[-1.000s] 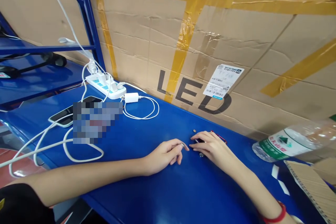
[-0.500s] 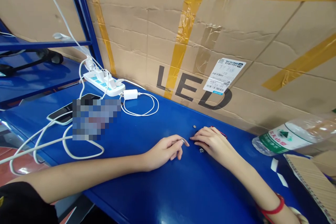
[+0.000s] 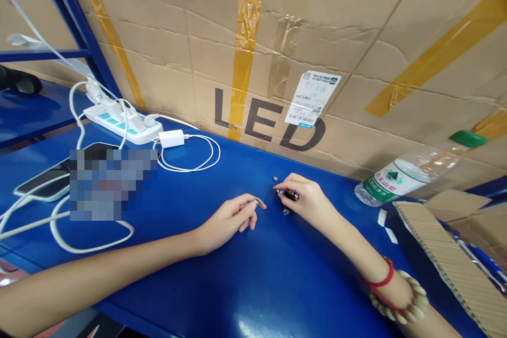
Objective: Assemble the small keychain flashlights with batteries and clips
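Observation:
My right hand [image 3: 303, 195] is closed around a small black cylindrical thing [image 3: 292, 195] with a shiny metal end, held just over the blue tabletop [image 3: 253, 274]. Below its fingers lies a small shiny metal piece [image 3: 285, 212]. Just beyond the fingertips rests a small round disc [image 3: 275, 178], apart from the hand. To the left, my left hand [image 3: 232, 221] pinches a small silvery piece [image 3: 256, 202] between thumb and forefinger; its exact kind is too small to make out.
Behind stands a big taped cardboard box [image 3: 214, 31] marked LED. A tilted water bottle [image 3: 404, 174] leans at the right, near white paper strips [image 3: 382, 217] and a cardboard flap [image 3: 443, 259]. On the left are a power strip [image 3: 138, 132], charger [image 3: 171, 138], phone [image 3: 43, 179] and loose white cables.
My right hand, earlier low over the tabletop with its fingers stretched, now grips the black cylindrical thing. My left hand keeps its pinch. The whole view has shifted, moving things leftward.

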`<state>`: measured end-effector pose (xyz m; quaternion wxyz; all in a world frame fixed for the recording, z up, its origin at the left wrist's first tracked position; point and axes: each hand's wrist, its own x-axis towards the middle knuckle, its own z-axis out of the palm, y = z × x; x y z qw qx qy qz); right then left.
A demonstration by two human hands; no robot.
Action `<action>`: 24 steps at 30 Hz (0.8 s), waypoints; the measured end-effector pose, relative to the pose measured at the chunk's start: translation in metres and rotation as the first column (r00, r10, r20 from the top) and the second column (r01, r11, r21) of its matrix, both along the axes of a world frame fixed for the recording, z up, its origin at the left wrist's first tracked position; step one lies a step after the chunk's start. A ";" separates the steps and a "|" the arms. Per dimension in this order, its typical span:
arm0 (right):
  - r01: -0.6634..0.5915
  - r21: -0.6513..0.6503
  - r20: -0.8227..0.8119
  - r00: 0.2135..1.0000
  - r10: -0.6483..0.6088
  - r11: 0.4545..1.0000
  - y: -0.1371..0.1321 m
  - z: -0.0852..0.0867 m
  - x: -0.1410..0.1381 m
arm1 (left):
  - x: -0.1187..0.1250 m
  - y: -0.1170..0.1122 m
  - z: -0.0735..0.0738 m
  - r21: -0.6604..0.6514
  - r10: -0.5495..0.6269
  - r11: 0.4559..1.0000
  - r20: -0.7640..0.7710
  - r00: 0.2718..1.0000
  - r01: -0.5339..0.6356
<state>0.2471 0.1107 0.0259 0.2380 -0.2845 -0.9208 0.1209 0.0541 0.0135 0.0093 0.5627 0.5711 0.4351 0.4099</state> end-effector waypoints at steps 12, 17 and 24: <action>0.040 -0.268 -0.114 0.991 -0.073 0.963 -0.009 0.005 -0.008 | 0.000 0.001 -0.001 0.004 -0.006 1.000 -0.031 1.000 0.006; 0.038 -0.497 -0.140 0.982 -0.124 0.867 -0.012 0.004 -0.011 | 0.000 0.000 0.000 0.037 0.005 0.999 -0.081 0.997 -0.002; -0.090 -0.761 -0.256 0.951 -0.170 0.643 -0.015 0.001 -0.017 | 0.001 -0.001 0.000 0.040 0.048 0.998 -0.111 0.993 -0.044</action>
